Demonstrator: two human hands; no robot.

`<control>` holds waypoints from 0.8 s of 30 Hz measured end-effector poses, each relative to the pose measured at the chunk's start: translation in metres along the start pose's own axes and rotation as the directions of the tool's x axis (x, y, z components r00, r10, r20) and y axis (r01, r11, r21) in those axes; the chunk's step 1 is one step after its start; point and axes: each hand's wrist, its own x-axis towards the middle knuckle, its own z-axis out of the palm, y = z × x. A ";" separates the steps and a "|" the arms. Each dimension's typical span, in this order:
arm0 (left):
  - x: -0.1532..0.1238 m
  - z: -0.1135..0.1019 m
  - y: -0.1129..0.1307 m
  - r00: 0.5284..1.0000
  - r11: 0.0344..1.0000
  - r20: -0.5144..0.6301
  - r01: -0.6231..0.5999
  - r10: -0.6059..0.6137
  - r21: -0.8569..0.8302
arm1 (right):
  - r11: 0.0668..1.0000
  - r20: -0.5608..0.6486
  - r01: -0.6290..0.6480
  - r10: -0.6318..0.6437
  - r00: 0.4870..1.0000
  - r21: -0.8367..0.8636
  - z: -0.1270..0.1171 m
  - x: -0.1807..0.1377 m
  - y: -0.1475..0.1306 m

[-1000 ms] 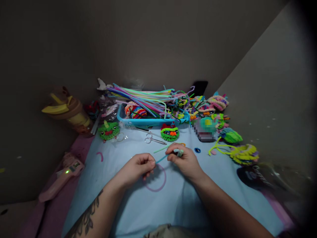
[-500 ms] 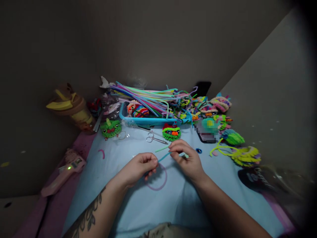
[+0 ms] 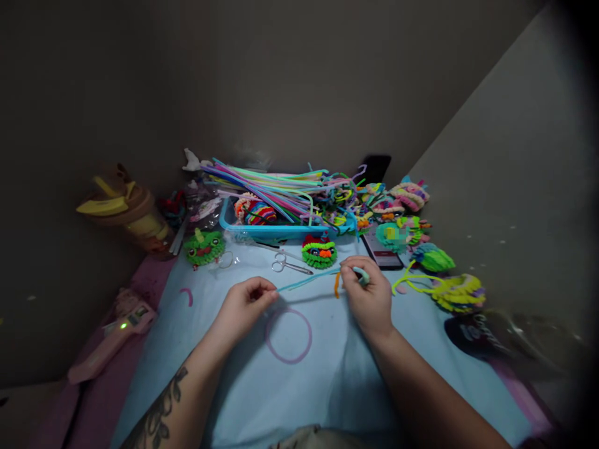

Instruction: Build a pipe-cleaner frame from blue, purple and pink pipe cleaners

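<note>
Between my hands a light blue pipe cleaner (image 3: 306, 280) is stretched, slightly rising to the right. My left hand (image 3: 248, 305) pinches its left end between thumb and forefinger. My right hand (image 3: 367, 298) is closed round the other end, and a pale green curled piece shows at its fingers. An orange pipe cleaner piece (image 3: 337, 285) hangs beside the right fingers; whether they hold it I cannot tell. Below, a pink-purple ring (image 3: 289, 335) lies flat on the light blue cloth (image 3: 299, 399). Small scissors (image 3: 291, 264) lie beyond my hands, near a green and red fuzzy figure (image 3: 319, 251).
A blue tray (image 3: 281, 233) at the back holds many coloured pipe cleaners (image 3: 262, 181). A green fuzzy figure (image 3: 204, 248) sits left of it. At left are a pink glue gun (image 3: 116, 333) and a lidded cup (image 3: 131, 209). A phone (image 3: 384, 252) and several fuzzy figures line the right.
My hands have moved apart, drawing the light blue pipe cleaner out longer between them. The orange piece now shows by my right fingers. The whole view has shifted slightly.
</note>
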 end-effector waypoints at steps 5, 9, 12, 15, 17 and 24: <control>-0.001 -0.009 0.006 1.000 0.998 -0.012 -0.024 0.025 0.059 | 0.935 0.153 -0.235 0.200 0.968 0.265 -0.001 0.005 0.004; 0.000 -0.016 0.003 0.998 0.999 0.051 -0.037 0.036 0.020 | 0.752 0.334 -0.454 0.322 0.886 0.478 -0.002 0.007 0.002; 0.001 -0.019 0.001 0.998 0.999 0.054 -0.034 0.032 0.038 | 0.739 0.345 -0.475 0.339 0.875 0.478 -0.002 0.006 0.001; 0.001 -0.022 0.002 0.995 0.993 0.085 -0.063 0.055 0.098 | 0.875 0.230 -0.349 0.284 0.931 0.334 -0.002 0.005 0.001; -0.001 -0.024 0.006 0.987 0.980 0.110 -0.132 0.116 0.150 | 0.943 0.140 -0.246 0.218 0.966 0.223 -0.002 0.003 0.000; -0.011 -0.005 0.011 0.891 0.832 0.035 -0.436 0.452 0.344 | 0.992 0.076 -0.055 0.046 0.996 0.113 0.009 -0.012 -0.017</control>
